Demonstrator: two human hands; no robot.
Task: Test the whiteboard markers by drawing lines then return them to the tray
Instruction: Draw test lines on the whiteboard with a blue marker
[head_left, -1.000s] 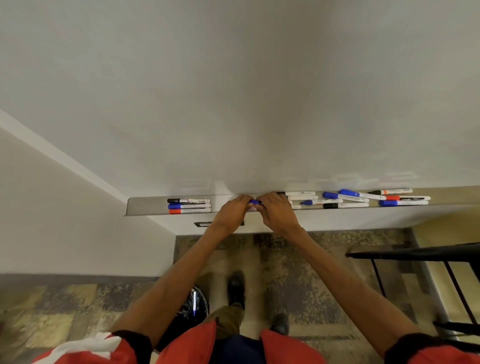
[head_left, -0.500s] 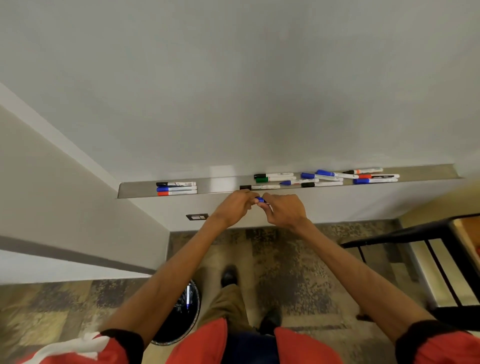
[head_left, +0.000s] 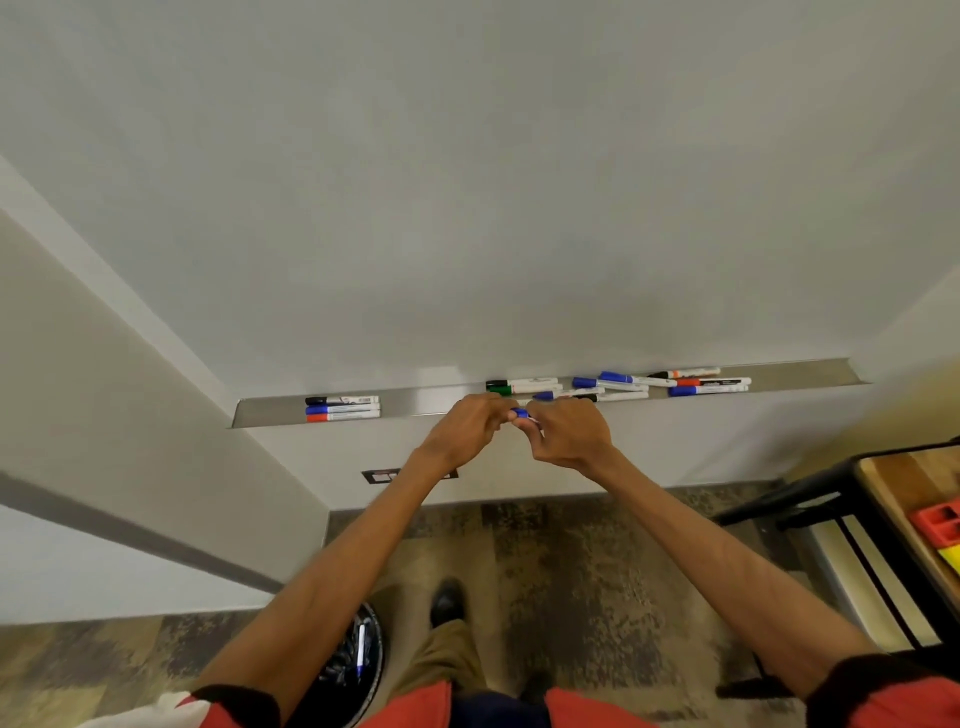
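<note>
Just in front of the metal tray (head_left: 431, 401), my left hand (head_left: 465, 428) and my right hand (head_left: 569, 434) meet around one blue marker (head_left: 520, 413). Only its blue cap end shows between the fingertips; the rest is hidden in my hands. Both hands pinch it with curled fingers. Three markers (head_left: 343, 408), black, blue and red, lie side by side at the tray's left end. Several more markers (head_left: 623, 385) lie scattered on the right half. The whiteboard (head_left: 467, 182) above shows no lines.
A black bin (head_left: 358, 660) with a marker inside stands on the floor by my left leg. A black-framed wooden table (head_left: 904, 499) with red and yellow objects stands at the right. A wall outlet (head_left: 382, 475) sits below the tray.
Both hands have drawn back from the tray with the blue marker between them. The camera has tilted up and shifted, showing more of the whiteboard and the table at the right.
</note>
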